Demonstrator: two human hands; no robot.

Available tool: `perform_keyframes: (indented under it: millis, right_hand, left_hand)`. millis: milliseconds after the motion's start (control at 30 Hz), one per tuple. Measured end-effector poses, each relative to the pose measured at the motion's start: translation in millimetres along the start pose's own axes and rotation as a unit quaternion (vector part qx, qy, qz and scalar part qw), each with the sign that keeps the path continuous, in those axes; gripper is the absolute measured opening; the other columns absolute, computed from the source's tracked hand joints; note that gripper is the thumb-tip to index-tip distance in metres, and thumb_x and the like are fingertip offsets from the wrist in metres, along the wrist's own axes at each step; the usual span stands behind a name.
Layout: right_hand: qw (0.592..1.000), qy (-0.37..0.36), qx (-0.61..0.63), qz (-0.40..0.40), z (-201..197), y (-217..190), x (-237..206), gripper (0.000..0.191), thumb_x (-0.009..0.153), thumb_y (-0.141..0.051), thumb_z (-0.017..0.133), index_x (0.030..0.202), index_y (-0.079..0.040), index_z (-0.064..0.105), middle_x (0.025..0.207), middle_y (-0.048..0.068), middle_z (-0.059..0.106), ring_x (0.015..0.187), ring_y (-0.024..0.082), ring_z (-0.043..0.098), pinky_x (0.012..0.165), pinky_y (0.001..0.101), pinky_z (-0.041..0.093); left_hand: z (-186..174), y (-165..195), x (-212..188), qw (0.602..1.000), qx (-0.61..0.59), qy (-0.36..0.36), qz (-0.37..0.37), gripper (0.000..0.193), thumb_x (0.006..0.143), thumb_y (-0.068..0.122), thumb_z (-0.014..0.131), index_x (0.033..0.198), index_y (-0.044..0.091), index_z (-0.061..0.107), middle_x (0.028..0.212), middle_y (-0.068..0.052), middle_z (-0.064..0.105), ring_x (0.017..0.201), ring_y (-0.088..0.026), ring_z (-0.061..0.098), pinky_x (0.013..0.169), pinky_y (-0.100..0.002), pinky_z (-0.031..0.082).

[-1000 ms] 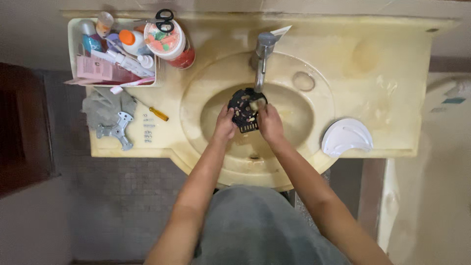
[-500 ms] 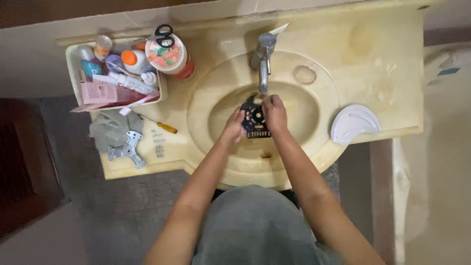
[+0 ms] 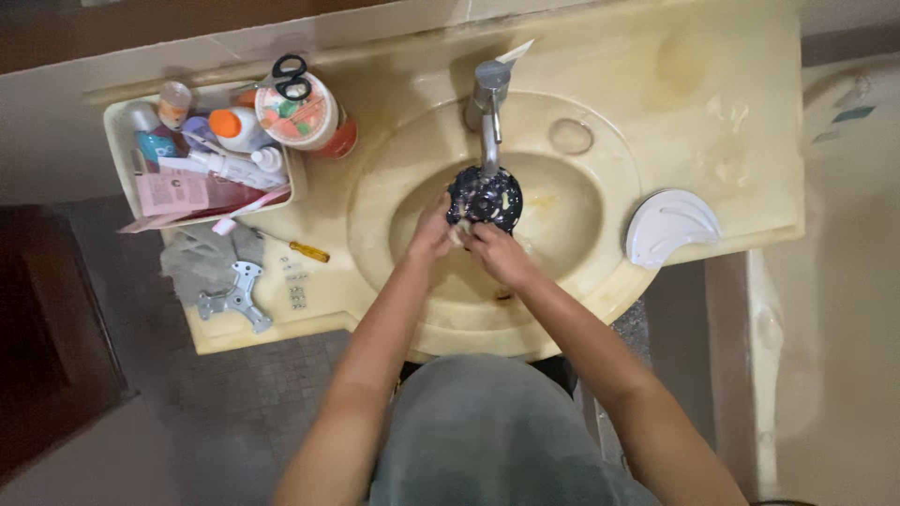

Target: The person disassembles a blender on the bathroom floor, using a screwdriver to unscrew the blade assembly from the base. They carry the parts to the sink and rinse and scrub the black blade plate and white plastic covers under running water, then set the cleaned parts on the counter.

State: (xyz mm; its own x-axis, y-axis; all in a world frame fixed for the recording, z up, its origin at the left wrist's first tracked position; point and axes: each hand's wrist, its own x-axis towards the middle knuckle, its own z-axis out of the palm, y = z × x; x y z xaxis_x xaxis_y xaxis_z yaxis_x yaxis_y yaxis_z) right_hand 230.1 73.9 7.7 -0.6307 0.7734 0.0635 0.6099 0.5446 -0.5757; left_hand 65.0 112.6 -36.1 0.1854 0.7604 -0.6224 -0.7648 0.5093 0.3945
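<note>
Both your hands clamp the dark round part (image 3: 484,199): left hand (image 3: 433,234) on its left edge, right hand (image 3: 494,251) below. It's in the sink (image 3: 572,215), under the faucet (image 3: 488,112). Looks mid-rinse; next, rotate it, grip firm.

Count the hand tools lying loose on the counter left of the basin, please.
2: a screwdriver with a yellow handle near the basin's rim, and a grey cross-shaped metal piece on a grey cloth. Others may be hidden in the tray.
</note>
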Motion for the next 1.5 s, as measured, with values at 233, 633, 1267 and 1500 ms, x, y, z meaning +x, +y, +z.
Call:
perform_keyframes:
  millis: [233,633,1267,1500]
  right_hand:
    - [0.999,-0.019,-0.031,0.018,-34.8,43.0,-19.9,0.030,0.085,-0.009,0.065,0.113,-0.012,0.076,0.091,0.010,0.062,0.091,0.031,0.064,0.080,0.0434,0.053]
    - [0.998,0.005,0.048,-0.041,18.4,23.6,3.8,0.032,0.091,-0.009,0.062,0.121,-0.005,0.069,0.102,0.016,0.065,0.092,0.035,0.066,0.076,0.0435,0.055]
    - [0.998,-0.005,0.052,-0.038,6.2,2.5,18.7,0.035,0.085,-0.010,0.065,0.120,-0.009,0.068,0.103,0.019,0.064,0.097,0.040,0.064,0.083,0.0477,0.052]
    - [0.988,0.013,-0.010,0.155,-19.7,41.7,22.1,0.039,0.092,-0.010,0.061,0.131,-0.011,0.067,0.100,0.019,0.062,0.090,0.038,0.065,0.078,0.0455,0.053]
  left_hand:
    - [-12.3,4.4,-8.3,0.997,0.023,-0.069,0.037,0.045,0.116,0.032,0.033,0.142,-0.001,0.051,0.129,-0.015,0.065,0.106,-0.025,0.071,0.093,-0.043,0.059]
    - [-7.7,-15.6,-13.3,0.996,0.029,0.049,0.070,0.039,0.113,0.035,0.040,0.137,0.005,0.047,0.127,-0.012,0.063,0.113,-0.027,0.065,0.093,-0.045,0.058]
    - [-17.1,4.9,-18.4,0.997,-0.035,0.034,0.060,0.043,0.111,0.037,0.045,0.140,0.006,0.054,0.124,-0.011,0.071,0.103,-0.021,0.074,0.086,-0.035,0.062]
    - [-14.9,2.5,-27.3,0.998,0.014,-0.010,0.061,0.047,0.107,0.041,0.048,0.138,0.006,0.047,0.120,-0.013,0.070,0.101,-0.029,0.072,0.081,-0.049,0.061]
